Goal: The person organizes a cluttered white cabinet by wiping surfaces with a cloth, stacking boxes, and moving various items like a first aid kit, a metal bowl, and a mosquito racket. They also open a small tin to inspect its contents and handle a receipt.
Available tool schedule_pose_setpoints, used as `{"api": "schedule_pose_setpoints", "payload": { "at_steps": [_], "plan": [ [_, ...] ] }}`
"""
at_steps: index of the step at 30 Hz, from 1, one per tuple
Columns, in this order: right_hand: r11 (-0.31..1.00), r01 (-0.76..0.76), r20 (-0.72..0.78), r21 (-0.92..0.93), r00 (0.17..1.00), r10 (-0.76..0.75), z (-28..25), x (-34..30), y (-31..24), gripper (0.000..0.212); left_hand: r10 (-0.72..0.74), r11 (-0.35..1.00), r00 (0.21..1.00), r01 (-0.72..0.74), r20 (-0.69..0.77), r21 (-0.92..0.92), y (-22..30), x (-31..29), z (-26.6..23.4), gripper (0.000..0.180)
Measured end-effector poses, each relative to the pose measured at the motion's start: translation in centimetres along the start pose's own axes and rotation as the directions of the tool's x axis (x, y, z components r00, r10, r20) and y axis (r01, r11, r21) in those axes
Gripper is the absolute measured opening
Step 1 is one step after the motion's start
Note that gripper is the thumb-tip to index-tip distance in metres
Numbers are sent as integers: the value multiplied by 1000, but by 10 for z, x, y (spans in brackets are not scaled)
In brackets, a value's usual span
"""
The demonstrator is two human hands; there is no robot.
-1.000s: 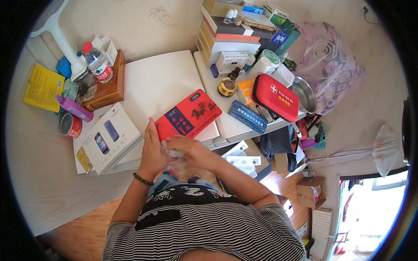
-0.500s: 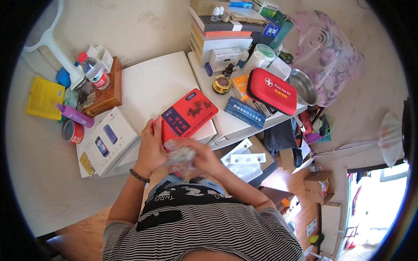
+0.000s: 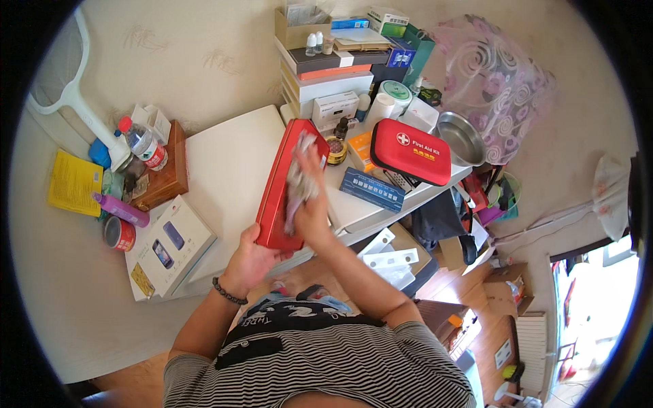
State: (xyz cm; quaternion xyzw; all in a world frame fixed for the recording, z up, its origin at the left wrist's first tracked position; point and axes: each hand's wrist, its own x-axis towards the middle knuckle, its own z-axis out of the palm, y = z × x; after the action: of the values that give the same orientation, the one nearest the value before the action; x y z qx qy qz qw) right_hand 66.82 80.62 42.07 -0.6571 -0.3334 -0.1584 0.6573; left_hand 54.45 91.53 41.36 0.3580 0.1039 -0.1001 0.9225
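Note:
A flat red box (image 3: pixel 274 194) is tilted up on its side above the white surface in front of me. Its near end rests in my left hand (image 3: pixel 250 264), which grips the lower corner and wears a dark beaded bracelet. My right hand (image 3: pixel 313 214) presses a crumpled, greyish cloth (image 3: pixel 299 180) against the face of the box turned to the right. The cloth and the fingers on it are blurred by motion. That face is partly hidden behind them.
Right of the box lie a blue carton (image 3: pixel 372 189), a red first aid case (image 3: pixel 411 151) and a round metal bowl (image 3: pixel 462 139). At the left are a white phone box (image 3: pixel 170 248), a purple bottle (image 3: pixel 121 209), a red-labelled can (image 3: pixel 119 234) and a plastic bottle (image 3: pixel 144 144).
The red box has been lifted and turned from lying nearly flat to standing on its side. My right hand with the cloth has moved up from the box's near edge onto its face.

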Motion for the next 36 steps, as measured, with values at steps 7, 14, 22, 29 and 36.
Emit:
{"api": "schedule_pose_setpoints", "payload": {
  "at_steps": [7, 14, 22, 29, 36],
  "plan": [
    [854, -231, -80, 467, 950, 301, 14, -17, 25, 61, -9, 993, 1000, 9, 1, -120, 12, -7, 3, 71],
    [981, 133, 176, -143, 978, -107, 28, -7, -27, 73, 101, 995, 993, -100, -62, 21, 50, -20, 4, 68],
    [525, -539, 217, 658, 804, 554, 35, -7, 70, 55, 255, 960, 967, -253, 1, 121, 109, -13, 7, 65],
    [964, -265, 84, -15, 961, 265, -4, -55, 63, 55, 450, -318, 885, 33, 121, 948, 201, 31, -51, 73],
    [943, -330, 55, 47, 943, 327, -3, -60, 68, 55, 258, -419, 966, 103, 9, 902, 213, 88, -90, 84]
  ]
}}
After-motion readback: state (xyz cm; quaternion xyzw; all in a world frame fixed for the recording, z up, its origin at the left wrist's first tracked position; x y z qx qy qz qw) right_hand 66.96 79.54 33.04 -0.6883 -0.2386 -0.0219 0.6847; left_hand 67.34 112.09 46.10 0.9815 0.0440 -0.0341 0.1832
